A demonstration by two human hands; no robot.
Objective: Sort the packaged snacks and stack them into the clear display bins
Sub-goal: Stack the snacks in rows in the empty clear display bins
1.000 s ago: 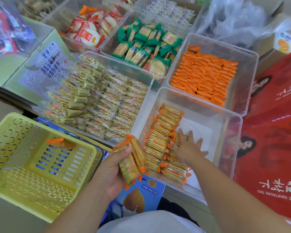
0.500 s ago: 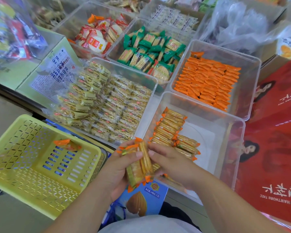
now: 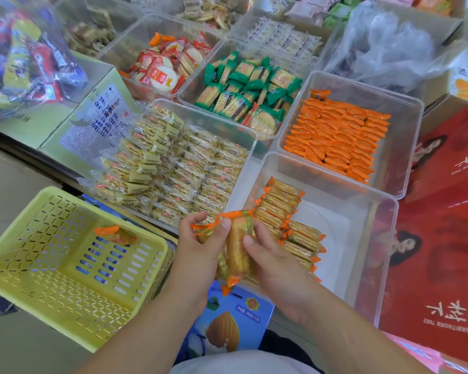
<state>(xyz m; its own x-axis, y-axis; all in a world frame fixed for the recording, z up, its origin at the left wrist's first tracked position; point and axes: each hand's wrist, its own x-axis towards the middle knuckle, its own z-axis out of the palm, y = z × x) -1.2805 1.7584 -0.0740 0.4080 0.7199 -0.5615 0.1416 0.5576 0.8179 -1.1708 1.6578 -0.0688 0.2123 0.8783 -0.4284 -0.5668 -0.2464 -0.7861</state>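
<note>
- Over the near edge of the clear bin (image 3: 373, 252), both hands meet around a bundle of orange-ended cracker packs (image 3: 237, 255).
- The left hand (image 3: 200, 247) grips its left side, thumb across the top.
- The right hand (image 3: 273, 263) curls round the right side, thumb pressing the front.
- Stacked packs (image 3: 281, 203) lie in rows inside the bin, just behind the hands.
- One loose pack (image 3: 115, 234) lies in the yellow basket (image 3: 38, 265).

Gripped cracker packs (image 3: 237, 255) half covered by right hand (image 3: 278, 268), count unclear; bin stack (image 3: 303, 238) right of grip partly hidden.
</note>
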